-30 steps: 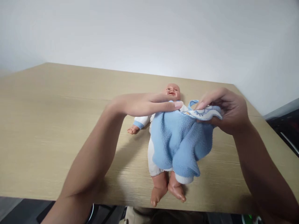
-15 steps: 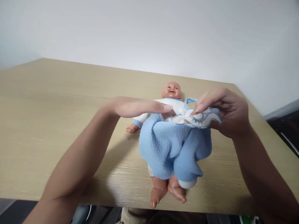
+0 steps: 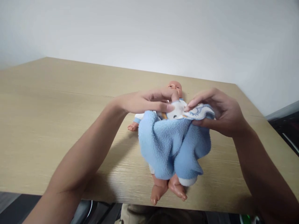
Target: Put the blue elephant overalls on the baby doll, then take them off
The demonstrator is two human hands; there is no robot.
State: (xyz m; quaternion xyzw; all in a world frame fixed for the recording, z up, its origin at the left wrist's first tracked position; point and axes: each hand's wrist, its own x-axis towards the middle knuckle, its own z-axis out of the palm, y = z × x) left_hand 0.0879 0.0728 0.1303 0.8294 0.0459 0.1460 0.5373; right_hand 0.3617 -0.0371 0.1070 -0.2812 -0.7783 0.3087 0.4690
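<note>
A baby doll (image 3: pixel 159 189) lies on its back, bare feet toward me, in a white top with blue cuffs. Over its middle I hold up a fluffy light blue doll garment (image 3: pixel 163 140) with a white printed panel at its upper edge. My left hand (image 3: pixel 151 99) pinches that panel between thumb and fingers, in front of the doll's lower face. On the right, my right hand (image 3: pixel 217 112) grips the panel's other side, thumb below and fingers above. Most of the doll's torso and legs is hidden behind the garment.
The doll lies on a light wooden table (image 3: pixel 58 130) near its front edge. A pale wall (image 3: pixel 149 37) rises behind it. Dark objects (image 3: pixel 285 127) stand beyond the table's right edge.
My left fingers have come up from inside the garment onto its panel, whose printed front now shows more. The right hand has shifted slightly left, and the blue loop is out of sight.
</note>
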